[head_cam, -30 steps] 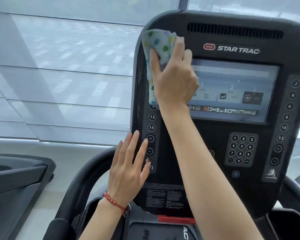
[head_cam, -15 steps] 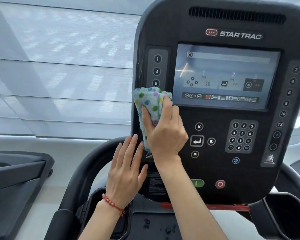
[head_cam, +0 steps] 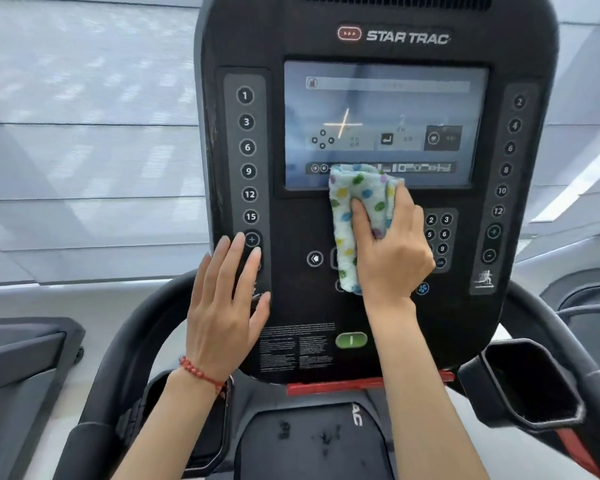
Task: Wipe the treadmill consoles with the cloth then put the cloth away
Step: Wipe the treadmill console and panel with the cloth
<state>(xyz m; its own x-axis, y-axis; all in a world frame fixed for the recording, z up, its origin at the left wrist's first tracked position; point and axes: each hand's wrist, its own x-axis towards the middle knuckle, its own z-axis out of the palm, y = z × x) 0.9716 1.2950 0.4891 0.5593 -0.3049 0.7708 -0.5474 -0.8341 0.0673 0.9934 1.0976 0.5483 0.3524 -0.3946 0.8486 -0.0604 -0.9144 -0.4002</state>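
A black Star Trac treadmill console (head_cam: 378, 306) fills the middle of the view, with a lit screen (head_cam: 385, 109) and button columns on both sides. My right hand (head_cam: 392, 251) presses a folded white cloth (head_cam: 352, 209) with coloured dots against the console just below the screen, thumb across the cloth, covering part of the number keypad. My left hand (head_cam: 226, 306) lies flat with straight fingers on the console's lower left edge, beside the plus button. A red bead bracelet sits on that wrist.
A black cup holder (head_cam: 534, 386) sits at the lower right, and curved black handrails (head_cam: 125, 341) run down both sides. A red strip (head_cam: 326, 388) lies under the console. Part of another treadmill (head_cam: 18, 368) stands at the left. Window blinds (head_cam: 84, 133) lie behind.
My right hand has swept the cloth from the console's upper left corner down the left side and across to the middle below the screen. My left hand stayed on the lower left edge.
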